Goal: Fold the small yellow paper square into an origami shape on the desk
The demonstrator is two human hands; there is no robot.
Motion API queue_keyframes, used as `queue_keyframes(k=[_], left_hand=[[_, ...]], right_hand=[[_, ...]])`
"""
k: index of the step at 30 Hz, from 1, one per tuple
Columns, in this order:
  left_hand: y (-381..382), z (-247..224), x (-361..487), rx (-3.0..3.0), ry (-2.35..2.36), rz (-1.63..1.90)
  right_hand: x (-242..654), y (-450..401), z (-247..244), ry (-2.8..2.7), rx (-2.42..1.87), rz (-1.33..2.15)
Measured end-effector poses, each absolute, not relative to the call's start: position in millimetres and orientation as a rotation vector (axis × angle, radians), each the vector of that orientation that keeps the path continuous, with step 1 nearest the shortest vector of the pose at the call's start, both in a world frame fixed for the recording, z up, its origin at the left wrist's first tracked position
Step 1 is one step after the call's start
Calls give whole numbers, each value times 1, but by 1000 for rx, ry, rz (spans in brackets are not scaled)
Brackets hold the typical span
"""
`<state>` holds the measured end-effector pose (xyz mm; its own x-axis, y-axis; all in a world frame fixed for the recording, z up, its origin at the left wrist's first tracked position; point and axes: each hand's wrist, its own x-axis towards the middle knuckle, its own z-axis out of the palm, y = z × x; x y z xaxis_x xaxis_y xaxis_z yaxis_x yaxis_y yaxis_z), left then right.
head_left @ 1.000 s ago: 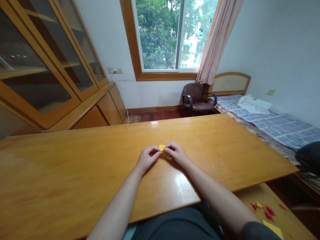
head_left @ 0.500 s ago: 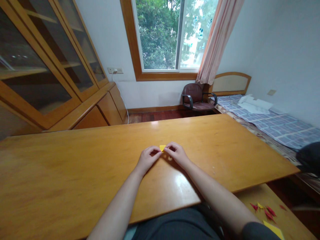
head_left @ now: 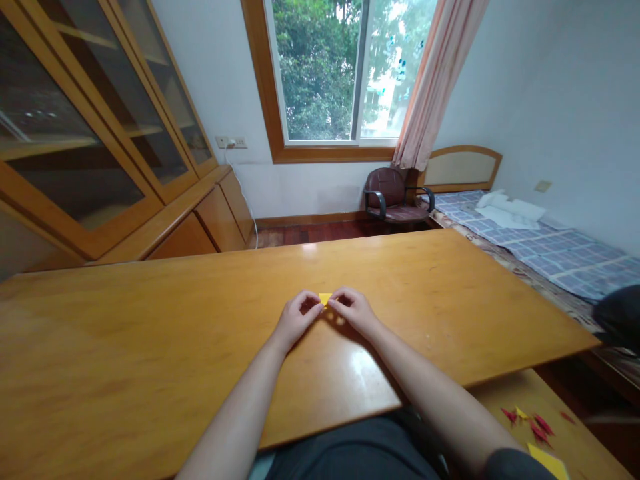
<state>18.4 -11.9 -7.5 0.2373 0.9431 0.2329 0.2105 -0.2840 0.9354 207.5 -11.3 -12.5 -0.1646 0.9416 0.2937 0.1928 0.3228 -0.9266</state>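
Observation:
A small piece of folded yellow paper (head_left: 325, 297) is held between my two hands, just above or on the wooden table (head_left: 150, 333); I cannot tell which. My left hand (head_left: 298, 317) pinches its left side between thumb and fingers. From the other side, my right hand (head_left: 355, 310) grips the right edge in the same way. Fingertips cover part of the paper, so its exact folds are hard to make out.
Lower right, a lower wooden surface (head_left: 585, 443) bears several small red folded papers (head_left: 541, 423), a small yellow one (head_left: 521, 413) and a yellow sheet (head_left: 547, 460). Beyond the table stand a brown armchair (head_left: 387, 190), a bed (head_left: 540, 247) and a glass-fronted cabinet (head_left: 165, 193).
Both hands keep their pinch in nearly the same place. The yellow paper's visible outline differs slightly, its lower part now looking more tapered.

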Motion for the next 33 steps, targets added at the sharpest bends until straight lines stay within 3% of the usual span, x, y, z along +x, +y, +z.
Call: queue_keyframes(k=[33], left_hand=[[-6,-17,18,1544,1020,1119]], right_hand=[[207,-9,-14,-1619,-995,1003]])
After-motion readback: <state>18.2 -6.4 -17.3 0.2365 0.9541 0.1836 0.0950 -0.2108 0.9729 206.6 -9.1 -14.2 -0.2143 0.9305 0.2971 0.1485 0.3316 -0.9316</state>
